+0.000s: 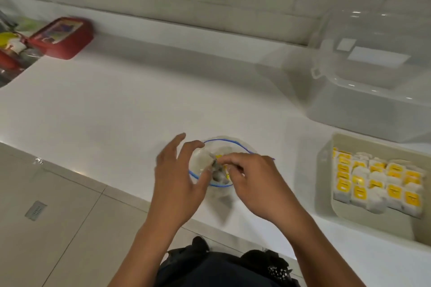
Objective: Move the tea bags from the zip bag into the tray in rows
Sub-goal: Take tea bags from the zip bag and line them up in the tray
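A clear zip bag (pixel 224 144) with a blue zipper rim stands open on the white counter near its front edge. My left hand (pixel 179 177) holds the bag's left side, fingers spread around it. My right hand (pixel 254 182) reaches into the bag's mouth, fingers pinched on a tea bag (pixel 218 173) with a yellow tag; the grip is blurred. A beige tray (pixel 335 207) sits at the right, holding several tea bags (pixel 377 182) with yellow labels, laid in rows.
A large clear plastic container (pixel 363 77) stands behind the tray at the back right. A red lidded box (pixel 63 37) lies at the back left beside a sink with mixed items (pixel 11 46). The counter's front edge runs diagonally, with tiled floor below.
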### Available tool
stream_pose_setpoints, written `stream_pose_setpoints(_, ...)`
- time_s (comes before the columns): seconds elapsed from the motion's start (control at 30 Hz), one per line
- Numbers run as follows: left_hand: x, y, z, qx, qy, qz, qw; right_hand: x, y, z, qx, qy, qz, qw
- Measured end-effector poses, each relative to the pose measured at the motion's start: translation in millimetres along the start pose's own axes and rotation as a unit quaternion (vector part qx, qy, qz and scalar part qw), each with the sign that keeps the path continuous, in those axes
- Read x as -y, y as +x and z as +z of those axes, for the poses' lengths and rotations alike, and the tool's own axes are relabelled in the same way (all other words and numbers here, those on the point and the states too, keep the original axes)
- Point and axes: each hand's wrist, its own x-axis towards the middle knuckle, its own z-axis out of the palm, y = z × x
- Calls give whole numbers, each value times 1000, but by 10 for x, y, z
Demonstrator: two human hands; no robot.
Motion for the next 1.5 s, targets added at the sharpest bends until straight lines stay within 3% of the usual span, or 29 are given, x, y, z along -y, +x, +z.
stream_pose_setpoints(0.1,139,64,54,79,-28,-5,996,-12,253,261,81,-105,66,989)
stream_pose_setpoints(0.2,221,127,56,83,-51,7,995,-18,578,468,141,-193,184,953)
stream_pose_setpoints(0.33,283,160,-36,74,-93,-1,993,-15,796,646,144,-190,282,929)
stream_pose_setpoints(0.7,398,299,-156,54,-140,30,988,129,857,891,119,-248,187,943)
stream_pose_setpoints(0.83,438,301,-169,59,-136,27,989,131,875,880,100,-150,240,954)
stream_pose_setpoints(0.9,454,319,-169,52,-130,22,990,162,862,821,114,-170,234,950)
stream_pose_setpoints(1.0,455,357,-170,41,-113,20,993,240,697,712,87,-196,194,957)
stream_pose_setpoints(1.13,429,398,-183,47,-103,33,993,342,329,592,21,-138,123,983)
stream_pose_setpoints(1.5,378,412,-229,87,-103,48,990,444,37,297,6,-27,67,997)
